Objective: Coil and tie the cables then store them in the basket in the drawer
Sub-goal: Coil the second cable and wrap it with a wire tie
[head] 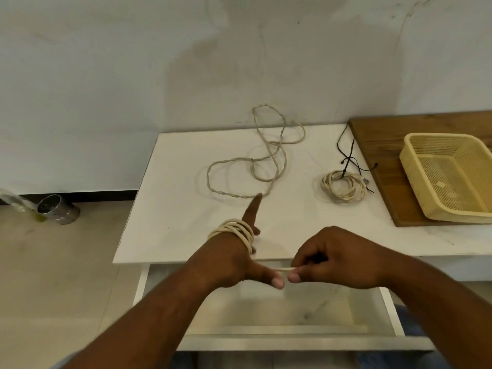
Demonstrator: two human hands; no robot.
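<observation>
A cream cable (235, 228) is wound in several turns round the straight fingers of my left hand (234, 262), over the table's front edge. Its loose length (266, 161) trails in loops across the white table (181, 209) toward the wall. My right hand (338, 259) pinches a short stretch of the cable beside my left thumb, above the open drawer (279, 315). A second cream cable (342, 186) lies coiled on the table to the right, with thin black cord (348, 153) lying over its far edge. The yellow basket (450, 177) sits tilted at the far right.
The basket rests on a brown wooden board (378, 145) at the table's right. The drawer's white front panel (292, 342) juts toward me. On the floor at left, by the wall, lies a metal can (57, 209).
</observation>
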